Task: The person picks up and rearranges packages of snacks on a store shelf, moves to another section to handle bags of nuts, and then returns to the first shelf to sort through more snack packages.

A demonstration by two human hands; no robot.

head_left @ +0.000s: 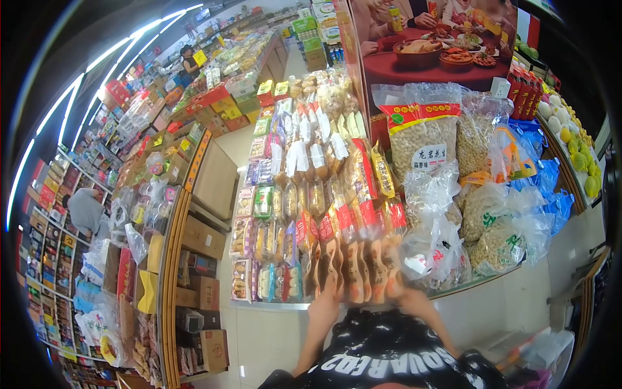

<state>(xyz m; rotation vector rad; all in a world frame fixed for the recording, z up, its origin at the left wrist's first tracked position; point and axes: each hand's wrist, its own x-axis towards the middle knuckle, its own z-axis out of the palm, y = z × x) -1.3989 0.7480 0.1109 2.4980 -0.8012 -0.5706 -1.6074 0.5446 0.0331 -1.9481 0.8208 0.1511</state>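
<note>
Stocked shelves (52, 291), bagged peanuts (424, 144) and heaped fruit (574, 144) show a grocery shop.

Single wide-angle view from the wearer's head, facing forward and steeply down. The dark shirt (389, 353) occupies the lower margin, nearest the lens; the hands (328, 299) lie close beyond it, at the near edge of the surface (278, 303). The field recedes upward to distant aisles and, at upper left, ceiling lights (146, 28); straight lines bow toward the dark, rounded border.
</note>
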